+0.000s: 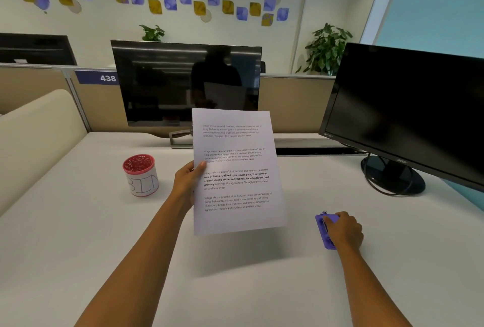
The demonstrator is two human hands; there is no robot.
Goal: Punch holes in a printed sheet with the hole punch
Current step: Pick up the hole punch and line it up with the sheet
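A white printed sheet (237, 169) with several paragraphs of text is held upright above the desk. My left hand (187, 182) pinches its left edge, thumb on the front. A small purple hole punch (324, 231) rests on the desk at the right. My right hand (344, 229) lies over the hole punch with its fingers wrapped around it, covering its right side.
A red mesh cup (141, 175) labelled BIN stands left of the sheet. One dark monitor (186, 83) stands behind the sheet, and a second monitor (408, 114) with a round base stands at the right. The white desk (235, 287) is backed by a partition.
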